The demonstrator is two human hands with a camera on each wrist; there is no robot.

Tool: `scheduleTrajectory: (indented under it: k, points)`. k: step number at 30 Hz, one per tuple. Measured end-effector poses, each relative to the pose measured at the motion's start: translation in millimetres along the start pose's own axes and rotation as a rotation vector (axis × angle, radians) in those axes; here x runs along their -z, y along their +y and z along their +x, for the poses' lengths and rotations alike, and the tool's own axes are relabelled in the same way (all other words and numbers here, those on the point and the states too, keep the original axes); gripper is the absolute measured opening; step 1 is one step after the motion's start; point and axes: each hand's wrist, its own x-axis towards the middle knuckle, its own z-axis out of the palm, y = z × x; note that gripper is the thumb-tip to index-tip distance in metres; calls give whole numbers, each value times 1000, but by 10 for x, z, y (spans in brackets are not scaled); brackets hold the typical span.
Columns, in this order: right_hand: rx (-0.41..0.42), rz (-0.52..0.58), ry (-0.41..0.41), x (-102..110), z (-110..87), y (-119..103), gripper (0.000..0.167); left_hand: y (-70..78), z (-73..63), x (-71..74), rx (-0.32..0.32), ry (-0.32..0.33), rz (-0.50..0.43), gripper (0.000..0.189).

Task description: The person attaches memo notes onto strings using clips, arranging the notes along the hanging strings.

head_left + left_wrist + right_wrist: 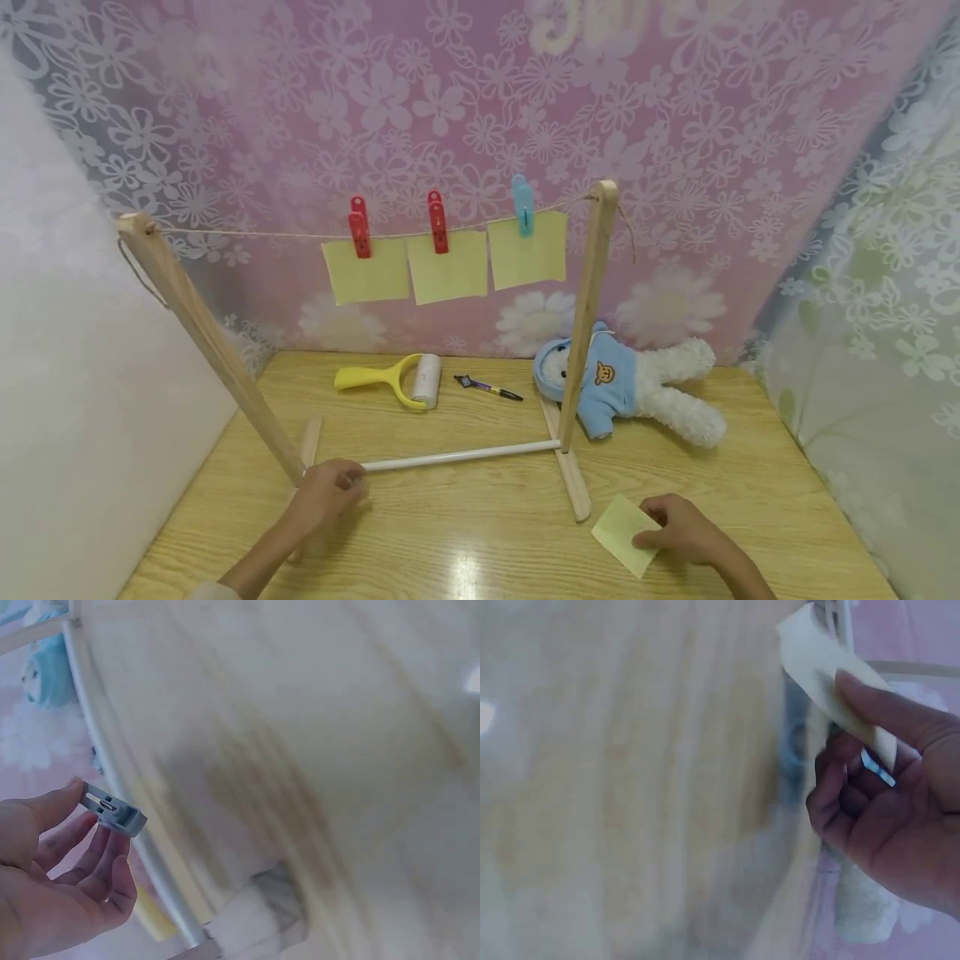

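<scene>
My left hand is over the table by the left end of the white crossbar. In the left wrist view, its thumb and fingers pinch a grey clothespin. Low at the right, my right hand pinches a yellow sticky note between thumb and curled fingers. Behind, three yellow notes hang on a string between two wooden posts. A red clothespin holds the left one, another red clothespin the middle one, and a blue clothespin the right one.
The left post leans outward in view; the right post stands on a wooden foot. Behind the crossbar lie a yellow-handled lint roller and a pen. A plush toy in a blue hoodie lies at the back right.
</scene>
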Motion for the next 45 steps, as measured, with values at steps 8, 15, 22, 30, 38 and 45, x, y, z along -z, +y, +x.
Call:
scheduleTrajectory:
  k: [8, 15, 22, 30, 38, 45]
  points:
    - [103, 133, -117, 45, 48, -249, 21, 237, 66, 165, -94, 23, -36, 34]
    - [172, 119, 3, -93, 409, -757, 23, 546, 146, 416, -171, 149, 29, 26]
    - [269, 215, 99, -278, 795, -1217, 28, 796, 198, 695, -139, 145, 29, 34]
    - [363, 333, 173, -498, 1112, -1544, 25, 1037, 155, 997, -169, 210, 24, 32]
    - [389, 384, 247, -671, 1318, -1926, 25, 1319, 122, 1317, -238, 338, 36, 28]
    - [460, 494, 208, -854, 1512, -2209, 23, 1597, 128, 1628, -375, 502, -123, 19]
